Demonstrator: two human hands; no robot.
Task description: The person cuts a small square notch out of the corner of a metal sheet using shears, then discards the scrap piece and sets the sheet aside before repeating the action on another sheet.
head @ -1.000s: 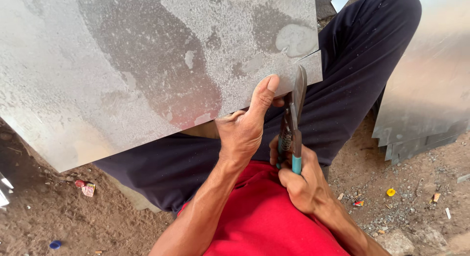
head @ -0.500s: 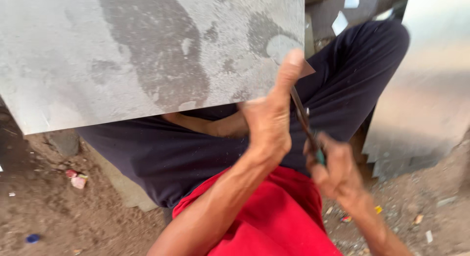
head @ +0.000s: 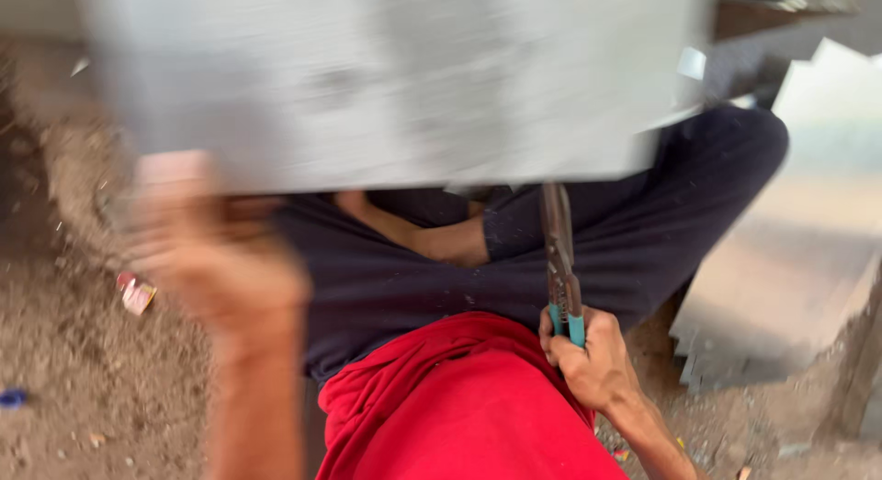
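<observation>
Gripping teal-handled snips (head: 560,269) tight in right hand (head: 593,361), blades up at lower edge of grey metal sheet (head: 386,76) over lap. Left hand (head: 216,259) blurred near sheet's left corner, grip unclear. Sheet looks thin, stiff, sharp-edged; hold flat face, not edges.

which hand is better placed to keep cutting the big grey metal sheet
Right, probably: the right hand grips the teal-handled metal snips, blades up at the grey metal sheet edge. The blurred left hand only steadies the sheet.

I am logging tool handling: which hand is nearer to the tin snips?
Right. The right hand grips the tin snips by the teal handles. The left hand, blurred, is far off at the metal sheet edge.
</observation>
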